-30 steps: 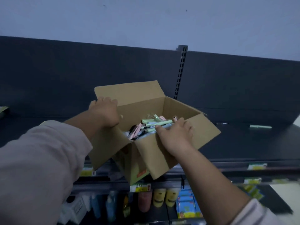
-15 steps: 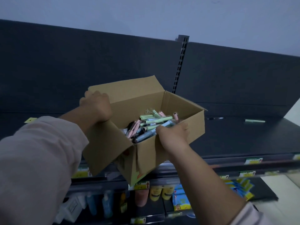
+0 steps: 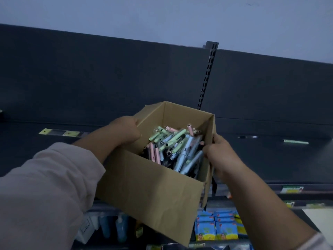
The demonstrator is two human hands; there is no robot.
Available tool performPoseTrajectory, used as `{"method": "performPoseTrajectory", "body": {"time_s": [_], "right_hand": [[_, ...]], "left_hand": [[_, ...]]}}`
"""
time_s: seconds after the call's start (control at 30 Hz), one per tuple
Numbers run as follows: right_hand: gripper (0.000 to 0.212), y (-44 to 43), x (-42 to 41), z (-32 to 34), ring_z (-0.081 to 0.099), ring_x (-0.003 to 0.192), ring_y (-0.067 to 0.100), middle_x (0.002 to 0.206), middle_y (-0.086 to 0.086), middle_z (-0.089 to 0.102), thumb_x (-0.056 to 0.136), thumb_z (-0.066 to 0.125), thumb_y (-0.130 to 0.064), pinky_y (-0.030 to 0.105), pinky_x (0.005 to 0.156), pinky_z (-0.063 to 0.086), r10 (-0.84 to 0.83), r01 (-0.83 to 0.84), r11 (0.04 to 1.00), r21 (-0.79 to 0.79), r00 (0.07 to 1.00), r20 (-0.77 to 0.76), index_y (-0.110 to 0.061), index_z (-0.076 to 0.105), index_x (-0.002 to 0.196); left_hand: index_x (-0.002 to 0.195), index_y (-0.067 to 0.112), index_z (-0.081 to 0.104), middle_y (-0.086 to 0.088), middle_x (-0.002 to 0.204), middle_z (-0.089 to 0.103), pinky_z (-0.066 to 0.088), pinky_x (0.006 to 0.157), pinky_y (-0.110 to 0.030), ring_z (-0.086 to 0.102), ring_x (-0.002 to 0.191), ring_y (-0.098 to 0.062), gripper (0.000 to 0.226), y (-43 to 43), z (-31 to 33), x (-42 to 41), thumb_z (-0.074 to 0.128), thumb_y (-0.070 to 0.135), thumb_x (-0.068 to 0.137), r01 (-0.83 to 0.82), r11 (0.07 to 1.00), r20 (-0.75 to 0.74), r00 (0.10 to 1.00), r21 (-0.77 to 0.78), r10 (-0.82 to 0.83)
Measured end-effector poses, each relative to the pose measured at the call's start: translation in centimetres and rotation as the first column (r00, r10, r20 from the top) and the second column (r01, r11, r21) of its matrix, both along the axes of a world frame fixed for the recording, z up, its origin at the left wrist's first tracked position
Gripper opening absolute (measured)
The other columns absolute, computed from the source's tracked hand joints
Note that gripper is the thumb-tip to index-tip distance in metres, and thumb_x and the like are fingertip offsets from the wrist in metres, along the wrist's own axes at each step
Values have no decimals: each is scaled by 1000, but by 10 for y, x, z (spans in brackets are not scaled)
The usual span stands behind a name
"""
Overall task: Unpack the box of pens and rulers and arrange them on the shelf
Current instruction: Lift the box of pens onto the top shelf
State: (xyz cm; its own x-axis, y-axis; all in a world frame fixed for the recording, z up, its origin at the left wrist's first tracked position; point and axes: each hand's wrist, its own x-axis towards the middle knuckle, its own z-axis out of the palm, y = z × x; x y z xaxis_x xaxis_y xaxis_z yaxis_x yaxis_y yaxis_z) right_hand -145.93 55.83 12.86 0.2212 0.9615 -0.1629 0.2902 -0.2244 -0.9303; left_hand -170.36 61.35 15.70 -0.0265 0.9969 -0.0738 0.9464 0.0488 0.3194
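Observation:
An open brown cardboard box (image 3: 147,192) is held up in front of the dark shelf (image 3: 270,159). It is full of pastel green, pink, blue and black pens (image 3: 174,148). My left hand (image 3: 124,132) grips the box's left rim, fingers curled over the edge. At the right wall of the box my right hand (image 3: 219,152) grips the rim, thumb inside near the pens. Two loose pens, one dark (image 3: 248,137) and one green (image 3: 295,141), lie on the shelf to the right.
A slotted metal upright (image 3: 207,76) divides the dark back panels. Yellow price labels (image 3: 291,189) run along the shelf edges. Below are blue packets (image 3: 216,226) and bottles (image 3: 120,230). A pale wall rises above the shelving.
The box has turned and come nearer, its long side now facing me. My right hand moved from the near corner to the right rim. The left hand stayed on the left rim.

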Motion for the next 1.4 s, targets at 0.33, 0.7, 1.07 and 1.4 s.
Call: {"method": "performPoseTrajectory", "body": {"time_s": [0.33, 0.7, 1.07, 1.4], "right_hand": [[45, 7, 12, -5, 68, 85, 32, 89, 8, 70, 85, 40, 7, 47, 72, 57, -27, 38, 998, 51, 980, -197, -22, 62, 112], [47, 40, 76, 29, 69, 57, 28, 67, 12, 71, 78, 32, 17, 35, 49, 55, 78, -76, 997, 18, 963, -258, -9, 68, 96], [54, 82, 127, 13, 71, 68, 27, 81, 9, 74, 78, 35, 17, 31, 52, 53, 181, -177, 983, 37, 969, -167, -22, 67, 100], [37, 69, 138, 6, 65, 99, 16, 113, -8, 65, 88, 60, -36, 42, 91, 52, 323, -326, 943, 62, 945, 53, -36, 53, 124]], "left_hand": [[129, 21, 57, 0, 107, 62, 43, 62, -23, 58, 92, -15, 44, -19, -2, 9, 52, 4, 89, -41, 999, 437, 899, 4, 35], [97, 18, 64, -9, 90, 68, 51, 59, -26, 65, 78, -24, 25, -21, 9, 71, 49, 1, 88, -178, 984, 626, 766, -14, 147], [82, 29, 57, -1, 84, 66, 57, 74, -38, 65, 80, -23, 24, 0, -13, 126, 53, 6, 85, -244, 969, 636, 754, 37, 165], [94, 51, 45, 49, 73, 54, 39, 52, 2, 50, 70, 29, 28, -36, 8, 119, 67, 53, 77, 168, 982, 645, 761, -86, -74]]}}
